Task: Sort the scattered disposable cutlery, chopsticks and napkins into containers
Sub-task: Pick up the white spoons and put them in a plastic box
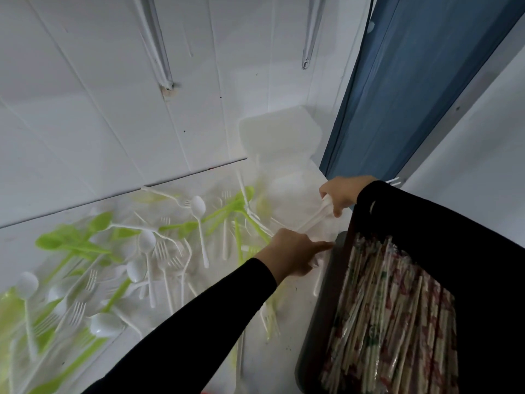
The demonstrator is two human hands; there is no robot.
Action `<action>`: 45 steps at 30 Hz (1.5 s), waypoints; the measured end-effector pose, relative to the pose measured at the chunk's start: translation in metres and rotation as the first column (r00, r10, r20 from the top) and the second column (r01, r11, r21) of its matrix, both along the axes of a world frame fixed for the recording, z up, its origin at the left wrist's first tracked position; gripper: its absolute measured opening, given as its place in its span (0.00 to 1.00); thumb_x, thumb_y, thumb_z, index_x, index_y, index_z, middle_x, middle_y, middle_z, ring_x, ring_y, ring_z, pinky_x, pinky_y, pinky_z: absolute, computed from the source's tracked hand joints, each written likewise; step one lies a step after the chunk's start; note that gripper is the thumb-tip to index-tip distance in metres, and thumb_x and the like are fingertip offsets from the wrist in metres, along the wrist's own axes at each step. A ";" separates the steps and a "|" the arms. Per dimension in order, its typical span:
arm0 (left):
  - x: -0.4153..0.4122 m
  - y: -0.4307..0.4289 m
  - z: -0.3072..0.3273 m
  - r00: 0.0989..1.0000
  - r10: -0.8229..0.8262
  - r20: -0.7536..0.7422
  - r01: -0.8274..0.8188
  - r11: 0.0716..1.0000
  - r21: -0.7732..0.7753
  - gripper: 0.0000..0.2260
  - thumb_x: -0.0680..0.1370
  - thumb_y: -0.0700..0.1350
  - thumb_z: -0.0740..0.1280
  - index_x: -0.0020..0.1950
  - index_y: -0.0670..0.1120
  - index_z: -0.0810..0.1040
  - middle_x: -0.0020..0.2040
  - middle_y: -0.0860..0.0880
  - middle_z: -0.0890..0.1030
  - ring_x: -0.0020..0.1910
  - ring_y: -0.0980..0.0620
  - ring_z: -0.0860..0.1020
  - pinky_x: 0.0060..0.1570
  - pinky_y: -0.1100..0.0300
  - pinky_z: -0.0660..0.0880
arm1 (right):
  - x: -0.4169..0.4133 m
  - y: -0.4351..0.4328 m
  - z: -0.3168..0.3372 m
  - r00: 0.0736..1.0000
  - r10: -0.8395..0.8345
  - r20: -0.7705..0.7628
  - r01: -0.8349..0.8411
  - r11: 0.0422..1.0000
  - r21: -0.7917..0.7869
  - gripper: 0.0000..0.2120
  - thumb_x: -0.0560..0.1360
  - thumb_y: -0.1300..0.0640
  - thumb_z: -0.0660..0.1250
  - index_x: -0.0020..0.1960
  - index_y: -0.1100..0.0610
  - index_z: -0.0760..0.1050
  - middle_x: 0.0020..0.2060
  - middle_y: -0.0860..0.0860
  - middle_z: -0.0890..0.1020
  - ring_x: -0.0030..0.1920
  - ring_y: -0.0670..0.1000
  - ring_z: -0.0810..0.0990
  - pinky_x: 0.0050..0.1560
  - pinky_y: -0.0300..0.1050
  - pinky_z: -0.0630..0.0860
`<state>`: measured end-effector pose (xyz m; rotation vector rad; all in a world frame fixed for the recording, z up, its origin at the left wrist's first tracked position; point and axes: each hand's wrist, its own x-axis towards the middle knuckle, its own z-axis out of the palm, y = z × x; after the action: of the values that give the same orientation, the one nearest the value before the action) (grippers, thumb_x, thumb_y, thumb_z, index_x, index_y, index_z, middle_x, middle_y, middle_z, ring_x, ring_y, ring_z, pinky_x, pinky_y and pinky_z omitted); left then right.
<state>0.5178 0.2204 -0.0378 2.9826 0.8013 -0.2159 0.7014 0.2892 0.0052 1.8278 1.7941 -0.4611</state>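
1. The right hand [342, 194] is at the table's [295, 322] far right edge, its fingers curled around the handle of a white utensil [314, 218], which slants down toward the left hand.
2. The left hand [289, 253] is near the right edge, just beside the black tray [321, 294]. Its forefinger points straight at the tray rim and the other fingers are curled over something pale. I cannot tell whether they grip it.
3. Wrapped chopsticks [389, 314] fill the black tray.
4. White and green spoons and forks [159, 251] lie scattered over the table's left and middle.
5. A white foam box [279, 135] sits in the far right corner.
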 end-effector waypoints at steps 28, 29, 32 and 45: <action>-0.208 -0.016 0.040 -0.651 0.714 0.257 0.084 0.405 -0.911 0.10 0.83 0.38 0.54 0.58 0.34 0.68 0.51 0.41 0.83 0.30 0.52 0.81 0.33 0.60 0.78 | -0.197 -0.049 0.038 0.497 0.139 -0.856 0.216 0.936 0.277 0.08 0.78 0.56 0.60 0.56 0.54 0.65 0.35 0.48 0.71 0.32 0.50 0.70 0.33 0.41 0.67; -0.210 -0.017 0.039 -0.661 0.703 0.262 0.066 0.401 -0.913 0.08 0.83 0.38 0.53 0.60 0.37 0.66 0.51 0.42 0.83 0.31 0.52 0.82 0.34 0.59 0.79 | -0.204 -0.054 0.031 0.469 0.117 -0.876 0.270 0.925 0.268 0.07 0.78 0.56 0.61 0.55 0.55 0.66 0.36 0.48 0.72 0.33 0.50 0.70 0.33 0.41 0.67; -0.211 -0.017 0.037 -0.646 0.702 0.300 0.020 0.408 -0.913 0.11 0.83 0.36 0.52 0.63 0.46 0.66 0.55 0.44 0.81 0.35 0.50 0.83 0.37 0.58 0.81 | -0.216 -0.063 0.013 0.334 0.031 -0.942 0.457 0.869 0.191 0.06 0.76 0.55 0.63 0.53 0.55 0.71 0.41 0.48 0.75 0.35 0.48 0.72 0.36 0.41 0.70; -0.212 -0.017 0.037 -0.556 0.606 0.569 -0.234 0.543 -0.806 0.09 0.83 0.39 0.56 0.58 0.45 0.74 0.42 0.46 0.77 0.39 0.54 0.79 0.46 0.56 0.80 | -0.211 -0.067 0.013 0.219 0.271 -0.937 0.567 0.746 0.348 0.03 0.76 0.60 0.67 0.45 0.57 0.80 0.40 0.45 0.83 0.39 0.40 0.78 0.41 0.30 0.71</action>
<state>0.3057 0.2038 -0.0006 0.9501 1.3859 1.7324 0.4907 0.2219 0.0181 2.4816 2.8846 -1.5824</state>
